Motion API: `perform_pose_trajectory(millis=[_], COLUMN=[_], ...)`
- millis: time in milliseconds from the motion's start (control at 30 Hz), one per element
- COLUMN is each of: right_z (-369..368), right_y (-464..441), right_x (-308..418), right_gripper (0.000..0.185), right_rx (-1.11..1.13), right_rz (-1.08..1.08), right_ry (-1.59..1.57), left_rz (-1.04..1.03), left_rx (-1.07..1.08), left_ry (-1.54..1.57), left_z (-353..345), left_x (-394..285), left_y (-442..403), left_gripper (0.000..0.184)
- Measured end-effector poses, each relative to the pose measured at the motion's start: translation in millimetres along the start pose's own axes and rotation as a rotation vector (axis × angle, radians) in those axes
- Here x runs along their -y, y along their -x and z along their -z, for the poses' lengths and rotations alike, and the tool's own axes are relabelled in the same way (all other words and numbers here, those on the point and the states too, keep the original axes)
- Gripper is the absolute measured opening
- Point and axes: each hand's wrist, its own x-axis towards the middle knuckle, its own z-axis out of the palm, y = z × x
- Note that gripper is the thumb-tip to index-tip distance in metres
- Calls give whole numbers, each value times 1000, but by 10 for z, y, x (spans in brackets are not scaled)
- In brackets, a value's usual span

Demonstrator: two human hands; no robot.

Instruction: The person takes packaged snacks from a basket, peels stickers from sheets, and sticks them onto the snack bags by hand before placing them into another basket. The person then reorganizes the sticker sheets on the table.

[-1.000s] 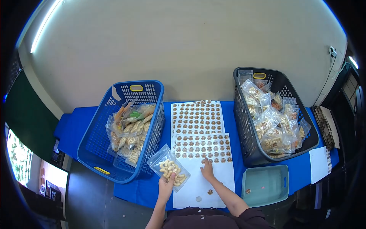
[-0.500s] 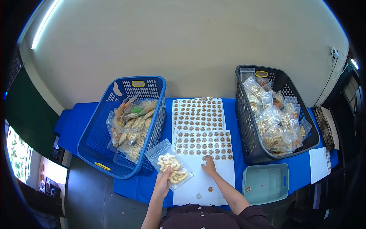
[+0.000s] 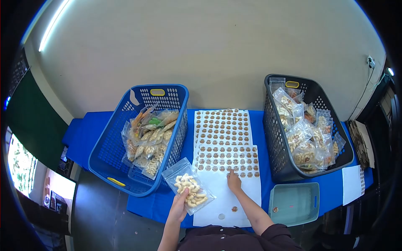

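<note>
Gripping the clear bag's [image 3: 193,186] left edge are left-hand fingers [image 3: 184,194].

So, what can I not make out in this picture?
In the head view:
Stickers: their print, too small.
Right hand: whether it holds a sticker, too small to tell.
Left hand: the part behind the bag, hidden by the contents.
Black basket: its floor, hidden by packets.
Shirt: the rest, cut off by bottom edge.
</note>
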Motion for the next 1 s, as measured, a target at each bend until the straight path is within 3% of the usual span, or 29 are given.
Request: perform_pose_trajectory(millis=[467, 667, 767, 867, 1000], right_z=[-132, -399, -210, 144, 545], right_y=[-1, -134, -96, 86, 366], right_x=[1, -261, -285, -192, -138], right_gripper=[13, 12, 13, 14, 11], right_rx=[-123, -132, 104, 204, 297], right_rz=[-139, -206, -395, -573, -584], right_ry=[-94, -292, -757, -1209, -1577], left_rz=[-7, -11, -3, -7, -49], left_rx=[-6, -7, -11, -17, -9], left_ry=[-53, -49, -56, -69, -58], left_z=[-99, -68, -48, -41, -39], left_x=[-8, 31, 24, 28, 80], left_y=[-49, -56, -46, -45, -63], left_gripper=[37, 38, 38, 37, 37])
